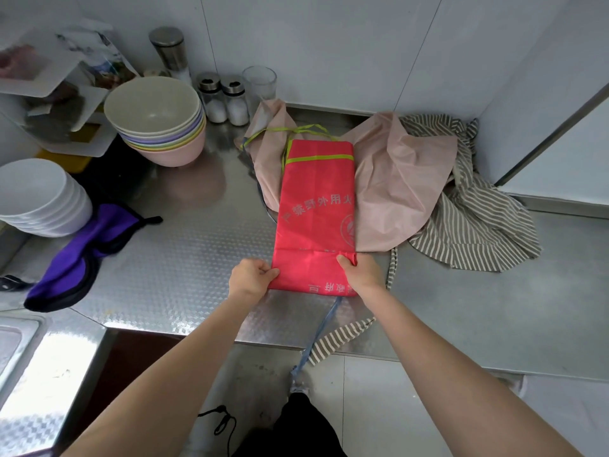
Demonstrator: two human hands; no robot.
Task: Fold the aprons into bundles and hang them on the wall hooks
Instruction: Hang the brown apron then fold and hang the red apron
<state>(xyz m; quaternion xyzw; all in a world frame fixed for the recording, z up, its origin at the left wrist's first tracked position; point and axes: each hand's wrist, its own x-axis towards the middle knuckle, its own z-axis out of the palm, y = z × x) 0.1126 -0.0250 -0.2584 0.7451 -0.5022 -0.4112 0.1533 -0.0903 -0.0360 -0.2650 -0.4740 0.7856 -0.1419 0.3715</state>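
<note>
Purple apron (82,255) lies crumpled far left on the steel counter (184,258), beside white bowls (39,196); left hand (252,278) pinches the red apron (316,209), a long folded strip at centre, right hand (361,272) grips its other corner, pink apron (402,179) and striped apron (478,225) heaped right

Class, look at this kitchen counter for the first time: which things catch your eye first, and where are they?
A bright red apron, folded into a long strip, lies mid-counter; the left hand and right hand grip its near end. A purple apron lies at left, by stacked bowls.
</note>
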